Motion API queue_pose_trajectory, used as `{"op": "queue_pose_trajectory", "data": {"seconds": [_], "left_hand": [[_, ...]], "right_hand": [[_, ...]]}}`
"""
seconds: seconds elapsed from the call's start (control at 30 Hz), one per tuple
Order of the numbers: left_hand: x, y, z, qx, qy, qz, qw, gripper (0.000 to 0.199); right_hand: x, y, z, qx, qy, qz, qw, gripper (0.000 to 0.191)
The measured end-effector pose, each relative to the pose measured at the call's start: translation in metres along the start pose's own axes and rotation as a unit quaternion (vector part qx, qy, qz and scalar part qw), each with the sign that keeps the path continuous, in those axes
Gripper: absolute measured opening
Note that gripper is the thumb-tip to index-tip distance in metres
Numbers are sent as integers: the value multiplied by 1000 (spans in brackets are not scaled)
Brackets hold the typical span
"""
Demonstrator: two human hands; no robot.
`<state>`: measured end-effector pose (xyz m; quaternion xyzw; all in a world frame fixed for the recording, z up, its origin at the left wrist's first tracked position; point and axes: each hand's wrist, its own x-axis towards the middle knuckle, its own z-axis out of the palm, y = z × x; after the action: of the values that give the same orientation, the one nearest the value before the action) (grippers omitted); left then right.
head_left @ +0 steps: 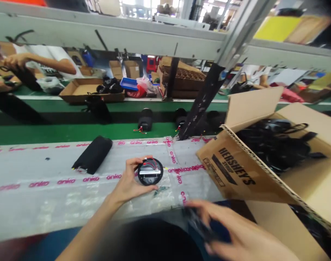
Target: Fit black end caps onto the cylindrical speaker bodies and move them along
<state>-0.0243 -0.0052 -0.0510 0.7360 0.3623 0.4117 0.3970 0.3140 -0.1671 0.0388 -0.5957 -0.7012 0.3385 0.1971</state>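
My left hand [131, 179] is wrapped around a round black housing [150, 177], thumb along its near side and fingers at its far left. Inside its rim show red wires and a silvery bar. Small green bits [160, 190] lie on the table just below it. At the lower right, my right hand [222, 224] grips a dark object [199, 223], smeared by motion so its kind is unclear. A black, soft-looking cylinder [93, 154] with wire ends showing lies on the table left of my left hand.
An open Hershey's carton [238, 170] with black parts stands at the right. Behind the taped table [24, 203] runs a green conveyor [119, 132] with black units [145, 119] trailing red wires. A slanted black-wrapped post [202, 101] rises ahead. Another person's hands [17, 59] work at far left.
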Motion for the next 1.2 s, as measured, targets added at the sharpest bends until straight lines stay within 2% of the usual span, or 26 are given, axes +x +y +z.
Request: {"op": "queue_pose_trajectory", "data": {"seconds": [0.03, 0.1, 0.2, 0.27, 0.33, 0.4, 0.47, 0.53, 0.57, 0.63, 0.73, 0.83, 0.9, 0.93, 0.97, 1.03, 1.2], "left_hand": [[-2, 2, -3, 10, 7, -7, 1000, 81], [-5, 9, -8, 42, 15, -3, 999, 70], [-11, 25, -10, 137, 55, 28, 989, 33], [-12, 37, -7, 212, 104, 55, 970, 11], [-10, 47, -3, 275, 130, 76, 950, 10], [-4, 56, -1, 316, 124, 81, 937, 10], [3, 62, -1, 338, 109, 69, 932, 11], [8, 65, -1, 344, 104, 56, 931, 13], [9, 66, 0, 343, 104, 52, 932, 14], [9, 68, 4, 328, 106, 50, 937, 17], [8, 66, 14, 293, 118, 54, 947, 18], [12, 63, 24, 266, 139, 74, 951, 23], [17, 62, 27, 256, 141, 88, 952, 25], [19, 61, 27, 254, 138, 92, 953, 24], [21, 61, 27, 251, 136, 93, 954, 19], [24, 61, 25, 248, 137, 96, 954, 7], [27, 61, 16, 217, 101, 109, 965, 8]], "right_hand": [[24, 11, 16, 7, -23, -7, 1000, 18], [67, 35, 45, -17, 28, 3, 999, 25], [106, 62, 73, -52, 76, -6, 996, 26], [114, 69, 82, -62, 63, -12, 996, 24], [116, 70, 83, -80, 55, -15, 995, 28], [115, 68, 81, -79, 52, -17, 995, 28], [117, 64, 78, -24, 56, -13, 998, 27], [121, 58, 78, 98, 80, -5, 992, 35], [123, 53, 80, 176, 93, -5, 980, 45], [128, 39, 89, 325, 120, -20, 938, 66], [135, 10, 112, 472, 125, -26, 872, 82], [139, -15, 132, 600, 120, 28, 791, 79], [138, -23, 138, 666, 132, 57, 732, 71], [137, -24, 139, 685, 134, 62, 714, 67], [136, -22, 138, 695, 131, 60, 704, 65], [133, -17, 134, 697, 114, 47, 706, 63], [133, -9, 119, 661, 105, 11, 743, 66]]}}
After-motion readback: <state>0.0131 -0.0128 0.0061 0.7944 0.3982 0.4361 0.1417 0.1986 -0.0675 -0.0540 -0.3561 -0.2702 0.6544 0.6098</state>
